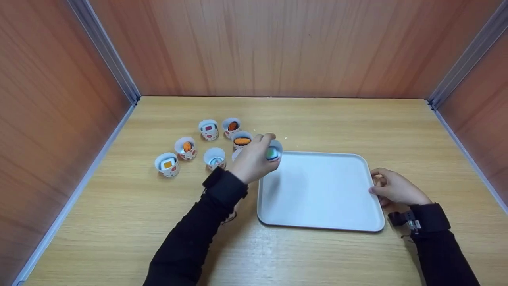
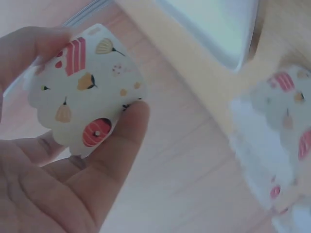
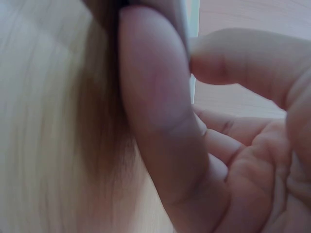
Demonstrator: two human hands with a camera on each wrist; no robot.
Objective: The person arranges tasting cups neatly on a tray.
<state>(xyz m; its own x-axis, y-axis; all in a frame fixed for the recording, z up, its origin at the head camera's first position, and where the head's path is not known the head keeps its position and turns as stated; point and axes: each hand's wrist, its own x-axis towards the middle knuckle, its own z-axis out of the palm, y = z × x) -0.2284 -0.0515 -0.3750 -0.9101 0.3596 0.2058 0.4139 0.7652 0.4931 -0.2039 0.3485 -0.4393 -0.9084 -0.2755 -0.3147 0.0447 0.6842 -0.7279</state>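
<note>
My left hand grips a paper cup between thumb and fingers, over the tray's far left corner. Cake and doughnut prints cover the cup's outside, and something green and white sits inside it. The white rectangular tray lies on the table, its surface bare. At the tray's right edge, my right hand pinches the rim, thumb on one side and a finger on the other.
Several matching cups stand left of the tray, among them one with a yellow-and-white piece and one with an orange piece. Another cup is partly hidden behind my left hand. A wood-grain panel closes the table's back.
</note>
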